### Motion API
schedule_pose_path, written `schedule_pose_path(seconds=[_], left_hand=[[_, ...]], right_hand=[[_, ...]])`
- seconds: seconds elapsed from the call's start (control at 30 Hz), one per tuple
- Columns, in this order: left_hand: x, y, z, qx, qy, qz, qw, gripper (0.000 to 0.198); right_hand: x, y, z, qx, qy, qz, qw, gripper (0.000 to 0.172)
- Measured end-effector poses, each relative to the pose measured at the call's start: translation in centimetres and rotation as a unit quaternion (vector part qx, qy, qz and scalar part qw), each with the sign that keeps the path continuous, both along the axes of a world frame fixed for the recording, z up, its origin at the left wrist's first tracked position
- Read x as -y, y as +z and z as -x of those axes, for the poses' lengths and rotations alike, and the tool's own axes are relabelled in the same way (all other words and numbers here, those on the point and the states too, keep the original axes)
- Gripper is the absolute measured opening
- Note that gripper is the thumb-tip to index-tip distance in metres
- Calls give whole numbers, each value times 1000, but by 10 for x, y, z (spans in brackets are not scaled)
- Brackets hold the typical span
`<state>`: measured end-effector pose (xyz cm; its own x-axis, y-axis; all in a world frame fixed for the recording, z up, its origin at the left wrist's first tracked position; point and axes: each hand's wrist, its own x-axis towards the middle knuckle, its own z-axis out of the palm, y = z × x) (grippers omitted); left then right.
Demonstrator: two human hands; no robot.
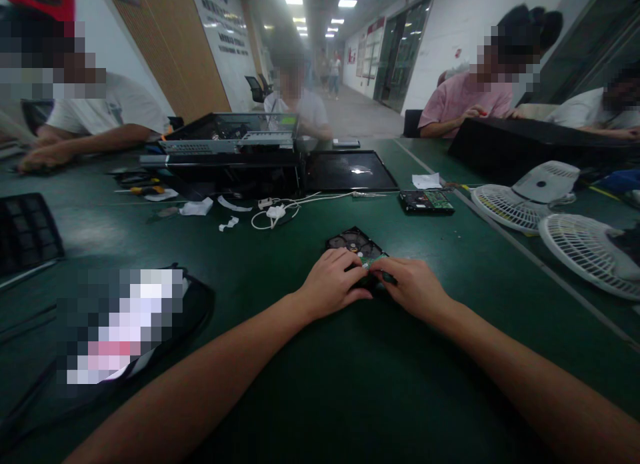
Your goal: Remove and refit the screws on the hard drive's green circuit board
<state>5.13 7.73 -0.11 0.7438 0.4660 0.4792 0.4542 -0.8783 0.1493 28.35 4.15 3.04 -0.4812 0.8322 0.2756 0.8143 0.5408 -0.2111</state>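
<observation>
A black hard disk drive (353, 242) with a green circuit board lies on the dark green table (320, 384) in front of me. My left hand (332, 282) rests on its near left part, fingers curled and closed on it. From the right, my right hand (413, 287) grips the near right edge of the same drive, its fingers pinched at the green board. The near half of the drive is hidden under both hands.
A second hard drive (427, 201) lies farther right. An open computer case (235, 147), a black panel (350, 171), white cables (275, 214), screwdrivers (143, 189), white fan grilles (525, 201) and a black pouch (195, 304) surround me. Other people sit around the table.
</observation>
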Motion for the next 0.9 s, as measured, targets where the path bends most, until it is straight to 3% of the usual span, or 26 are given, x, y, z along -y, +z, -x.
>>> schedule_pose_path(seconds=[0.13,0.7,0.9], left_hand=[[1,1,0,-3,4,-3,1000,43],[1,3,-1,12,-2,19,1000,42],[-2,11,1,-14,-13,9,1000,43]], right_hand=[[2,2,2,40,9,-10,999,32],[9,10,-1,113,78,-29,990,33],[10,10,0,106,51,-7,993,31]])
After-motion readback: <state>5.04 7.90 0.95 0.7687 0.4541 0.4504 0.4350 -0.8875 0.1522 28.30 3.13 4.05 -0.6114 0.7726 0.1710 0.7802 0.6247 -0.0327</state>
